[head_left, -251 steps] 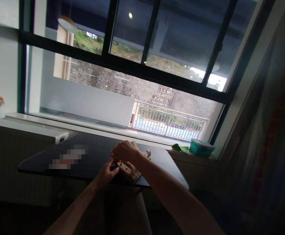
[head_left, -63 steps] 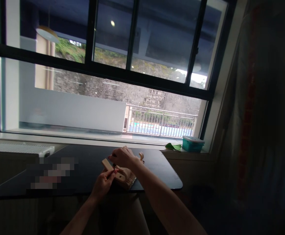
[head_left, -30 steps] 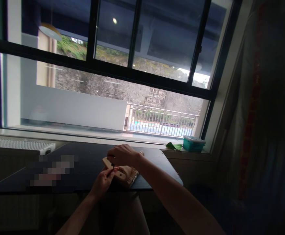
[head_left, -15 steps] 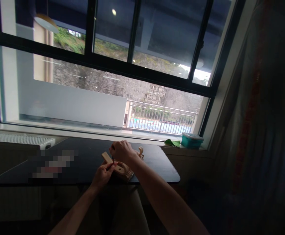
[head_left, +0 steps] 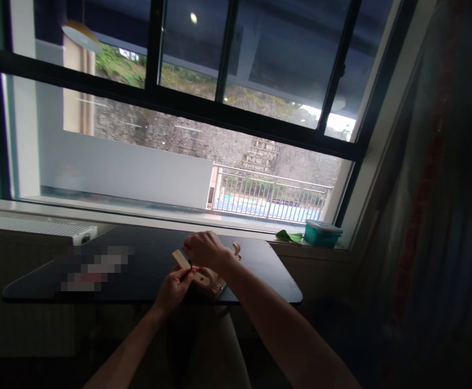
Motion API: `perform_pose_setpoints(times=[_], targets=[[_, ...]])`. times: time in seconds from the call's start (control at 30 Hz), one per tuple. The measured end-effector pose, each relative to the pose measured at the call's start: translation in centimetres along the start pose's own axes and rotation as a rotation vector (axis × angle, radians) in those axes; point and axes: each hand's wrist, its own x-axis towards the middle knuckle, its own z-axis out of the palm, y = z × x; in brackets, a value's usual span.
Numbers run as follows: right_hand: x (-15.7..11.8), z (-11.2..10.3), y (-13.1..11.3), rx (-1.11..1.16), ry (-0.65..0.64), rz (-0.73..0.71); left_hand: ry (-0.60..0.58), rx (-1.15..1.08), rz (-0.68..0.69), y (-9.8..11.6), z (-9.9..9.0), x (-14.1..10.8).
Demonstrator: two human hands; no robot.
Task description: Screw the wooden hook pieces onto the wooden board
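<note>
On the dark table, a light wooden assembly [head_left: 202, 279] with a flat bar, a round hole and a curved part lies under my hands. My left hand [head_left: 175, 286] is closed at the bar's near side, its thumb and fingertips pinching the wood. My right hand [head_left: 206, 249] is curled into a fist just above and beyond it. A thin dark rod [head_left: 190, 264] runs from the right fist down to the left fingertips; its kind is too small to tell. Beyond my right wrist, a small curled wooden piece [head_left: 236, 248] shows, partly hidden.
The dark table [head_left: 147, 243] has rounded corners and stands against the window sill. A teal lidded box [head_left: 322, 233] and a green leaf [head_left: 288, 236] rest on the sill at right. A white radiator [head_left: 37, 227] stands at left. A blurred-out patch covers the table's left part.
The whole view has shifted slightly to the right. Both hands keep nearly the same pose at the wooden assembly, with the thin dark rod between them.
</note>
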Motion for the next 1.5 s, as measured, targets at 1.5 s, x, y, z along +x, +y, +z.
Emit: perform_pose_setpoints(times=[1.5], targets=[[0.9,0.2,0.3,0.048,-0.033,-0.054,0.013,-0.002,0.015,-0.2,0.1,0.1]])
